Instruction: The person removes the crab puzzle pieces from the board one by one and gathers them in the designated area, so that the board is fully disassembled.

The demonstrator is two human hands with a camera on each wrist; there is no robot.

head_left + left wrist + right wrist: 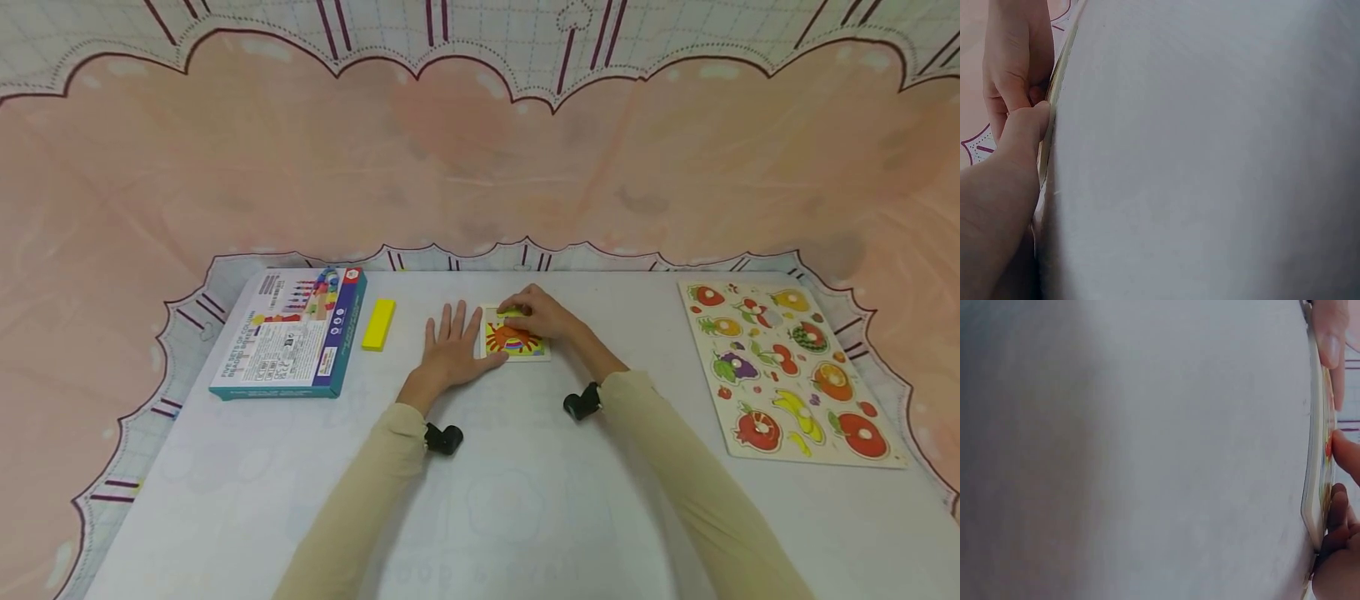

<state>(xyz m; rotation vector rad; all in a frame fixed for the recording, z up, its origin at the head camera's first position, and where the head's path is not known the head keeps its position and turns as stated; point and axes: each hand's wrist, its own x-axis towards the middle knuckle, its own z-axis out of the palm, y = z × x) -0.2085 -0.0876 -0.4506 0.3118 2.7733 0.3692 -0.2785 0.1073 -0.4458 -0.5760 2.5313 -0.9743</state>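
Observation:
A small square crab puzzle, with an orange crab on a yellow-green ground, lies flat on the white table. My left hand rests with fingers spread on the table at its left, the thumb touching the puzzle's near left corner. Over the puzzle's far right part, my right hand has curled fingers, with thumb and fingertips pinching at its face. The hand hides what lies under it. In the right wrist view, the right fingers touch the puzzle's edge-on board. The left wrist view shows both hands meeting at the board.
Left of the hands lies a yellow block, and beyond it a boxed bead set. A fruit puzzle board lies at the right. A patterned cloth hangs behind the table.

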